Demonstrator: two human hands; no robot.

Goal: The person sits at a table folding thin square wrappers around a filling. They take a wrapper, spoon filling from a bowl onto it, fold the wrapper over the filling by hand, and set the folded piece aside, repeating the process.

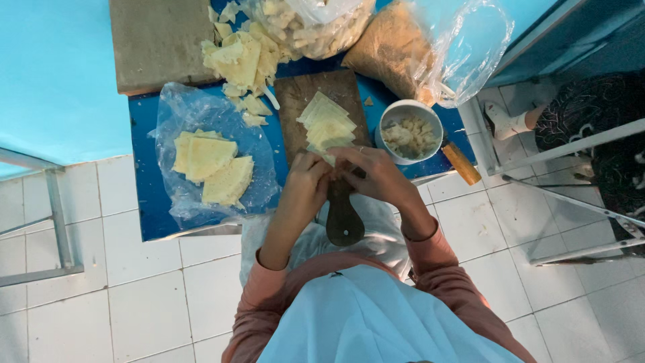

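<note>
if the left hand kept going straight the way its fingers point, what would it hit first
Most likely the stack of pale yellow wrapper sheets on the wooden cutting board: the left hand points up the picture toward it, its fingertips almost at the stack's near edge. From above, height is unclear, so it might pass over them.

Salmon-pink sleeves, pale blue apron

Pale yellow wrappers [327, 124] lie stacked on a dark brown board [316, 94] atop a deep blue worktop [144, 202]. A white bowl [410, 131] holds cream filling, its knife handle [461, 163] tan. Salmon-pink sleeves [437, 259] frame a light blue apron [363, 323] above white floor tiles [134, 269].
</note>
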